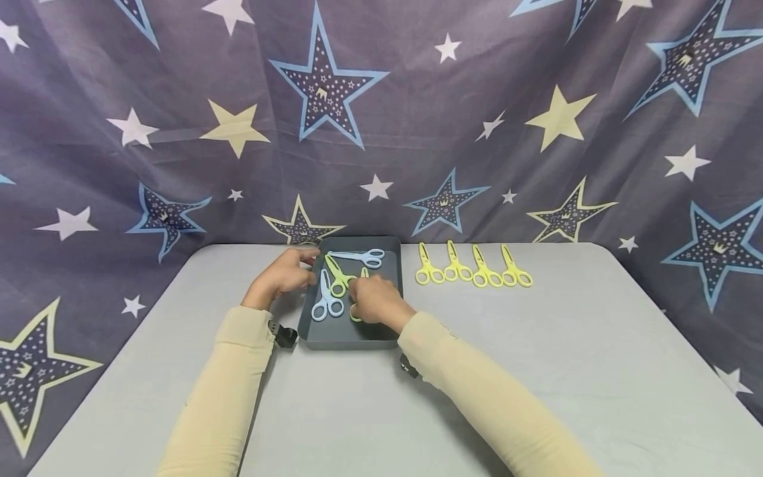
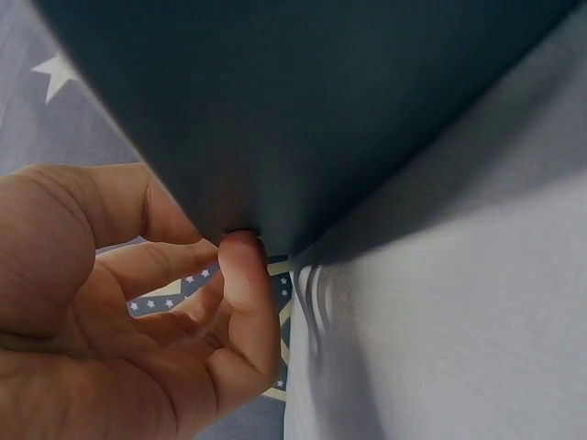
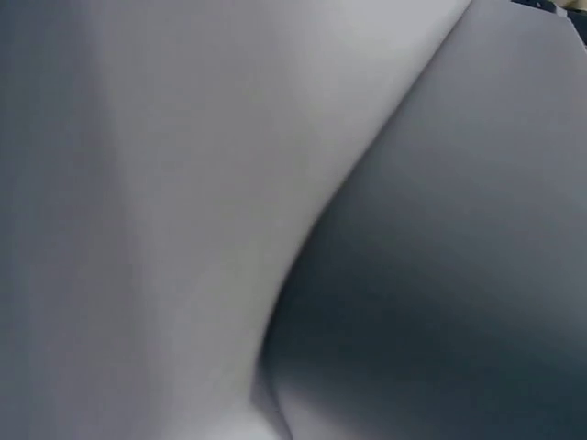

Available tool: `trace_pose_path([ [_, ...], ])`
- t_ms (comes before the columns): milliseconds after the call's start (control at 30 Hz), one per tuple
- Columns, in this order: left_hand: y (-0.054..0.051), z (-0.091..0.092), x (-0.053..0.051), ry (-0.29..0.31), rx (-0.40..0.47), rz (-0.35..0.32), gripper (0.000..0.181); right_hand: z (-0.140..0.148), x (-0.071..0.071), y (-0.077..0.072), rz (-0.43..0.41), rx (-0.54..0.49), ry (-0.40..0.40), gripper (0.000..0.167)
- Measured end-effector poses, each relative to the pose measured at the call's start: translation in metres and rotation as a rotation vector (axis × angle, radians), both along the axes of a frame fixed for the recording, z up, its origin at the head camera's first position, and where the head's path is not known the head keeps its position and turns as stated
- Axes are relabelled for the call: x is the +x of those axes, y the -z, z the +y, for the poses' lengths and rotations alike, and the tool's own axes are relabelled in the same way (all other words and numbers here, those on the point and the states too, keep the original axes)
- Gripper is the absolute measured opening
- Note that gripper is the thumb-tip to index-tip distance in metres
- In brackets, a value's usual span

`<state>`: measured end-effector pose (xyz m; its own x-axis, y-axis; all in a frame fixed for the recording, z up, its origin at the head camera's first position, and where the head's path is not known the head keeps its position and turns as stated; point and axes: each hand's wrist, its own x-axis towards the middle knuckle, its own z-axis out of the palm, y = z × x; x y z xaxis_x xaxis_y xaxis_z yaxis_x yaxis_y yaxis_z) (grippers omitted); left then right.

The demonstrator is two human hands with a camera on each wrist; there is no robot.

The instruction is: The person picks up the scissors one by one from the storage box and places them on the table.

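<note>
A dark grey tray (image 1: 352, 344) holds blue scissors (image 1: 327, 298), a second blue pair (image 1: 357, 257) near its back, and green scissors (image 1: 338, 275). More green scissors (image 1: 356, 313) lie partly under my right hand (image 1: 379, 302), whose fingertips are hidden and point down into the tray. My left hand (image 1: 287, 271) is at the tray's back left corner; in the left wrist view the left hand (image 2: 156, 293) grips the tray wall (image 2: 248, 119) between thumb and fingers. The right wrist view shows the tray's outer wall (image 3: 440, 257) but no hand.
Several yellow scissors (image 1: 485, 266) stand in a row on the pale table (image 1: 536, 358), right of the tray, near the back edge. A star-patterned cloth (image 1: 381, 119) hangs behind the table. Dark wrist cameras (image 1: 286, 334) sit at both sleeves.
</note>
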<state>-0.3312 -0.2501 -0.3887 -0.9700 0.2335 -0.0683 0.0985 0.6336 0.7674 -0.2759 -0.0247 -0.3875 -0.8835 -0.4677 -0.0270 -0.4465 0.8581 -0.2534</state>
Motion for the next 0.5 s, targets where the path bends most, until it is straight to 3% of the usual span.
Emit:
trace_pose_path([
  [167, -0.0002, 0.0006, -0.0005, 0.005, 0.002, 0.007, 0.080, 0.0027, 0.0006, -0.0015, -0.009, -0.014, -0.018, 0.012],
  [500, 0.0016, 0.0000, -0.0014, -0.004, -0.003, -0.007, 0.081, 0.0055, 0.0019, 0.0014, 0.017, 0.071, -0.086, 0.018],
])
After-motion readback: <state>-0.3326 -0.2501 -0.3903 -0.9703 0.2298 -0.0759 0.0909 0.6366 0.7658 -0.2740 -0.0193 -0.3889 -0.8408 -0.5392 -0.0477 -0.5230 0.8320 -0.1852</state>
